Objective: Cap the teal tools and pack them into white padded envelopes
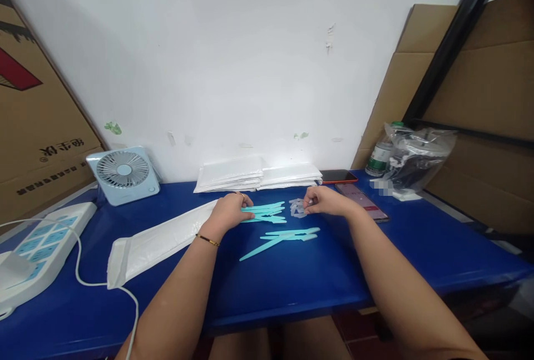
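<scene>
My left hand (229, 212) is closed around the near ends of several turquoise eyebrow razors (265, 211), their slim tips pointing right. Nearer to me, a few more loose turquoise razors (279, 237) lie crossed on the blue table. With thumb and fingers pinched, my right hand (327, 200) grips at the edge of a small pile of translucent plastic caps (297, 208); the piece between its fingertips is partly hidden. A long white padded mailer (162, 240) lies flat, its far end reaching behind my left hand.
Stacked white mailers (229, 173) rest against the wall. A blue fan (123, 173), a white power strip (50, 243) and its cable are at left. Two phones (362, 201) (340, 176), a bottle (379, 157) and a clear bag (417, 159) stand or lie at right.
</scene>
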A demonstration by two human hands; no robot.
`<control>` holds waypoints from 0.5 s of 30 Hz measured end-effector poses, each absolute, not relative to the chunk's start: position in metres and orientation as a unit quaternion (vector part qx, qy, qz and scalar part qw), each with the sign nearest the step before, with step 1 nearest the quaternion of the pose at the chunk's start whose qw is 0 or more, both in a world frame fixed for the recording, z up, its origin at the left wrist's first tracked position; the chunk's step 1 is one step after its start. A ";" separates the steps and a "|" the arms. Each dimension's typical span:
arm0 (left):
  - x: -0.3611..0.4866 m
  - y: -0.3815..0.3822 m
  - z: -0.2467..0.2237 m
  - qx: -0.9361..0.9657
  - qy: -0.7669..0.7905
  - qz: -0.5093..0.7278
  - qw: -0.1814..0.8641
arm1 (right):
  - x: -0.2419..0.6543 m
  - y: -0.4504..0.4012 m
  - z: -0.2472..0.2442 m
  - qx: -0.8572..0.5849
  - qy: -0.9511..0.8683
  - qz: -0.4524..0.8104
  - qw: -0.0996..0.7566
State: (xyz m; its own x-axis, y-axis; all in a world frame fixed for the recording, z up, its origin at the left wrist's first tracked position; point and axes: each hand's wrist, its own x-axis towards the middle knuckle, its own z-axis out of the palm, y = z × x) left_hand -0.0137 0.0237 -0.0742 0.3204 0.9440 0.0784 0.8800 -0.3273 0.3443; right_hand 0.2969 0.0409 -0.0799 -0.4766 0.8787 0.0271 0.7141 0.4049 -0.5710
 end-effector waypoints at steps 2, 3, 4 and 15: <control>-0.006 0.019 -0.074 0.820 0.536 0.138 0.147 | 0.300 0.034 -0.073 -0.471 -0.827 0.284 0.117; -0.001 0.016 -0.075 0.827 0.520 0.134 0.164 | 0.300 0.032 -0.072 -0.464 -0.831 0.295 0.085; 0.003 0.014 -0.075 0.834 0.507 0.129 0.179 | 0.299 0.030 -0.071 -0.459 -0.834 0.300 0.053; 0.012 0.011 -0.076 0.840 0.513 0.116 0.137 | 0.281 0.035 -0.084 -0.413 -0.867 0.254 0.118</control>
State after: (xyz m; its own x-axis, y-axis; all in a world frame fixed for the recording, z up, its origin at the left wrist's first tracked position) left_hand 0.0122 0.0115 -0.0761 0.4477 0.8926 0.0539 0.8291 -0.4369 0.3490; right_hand 0.2814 0.0345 -0.0839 -0.6315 0.7754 -0.0039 0.6553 0.5310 -0.5372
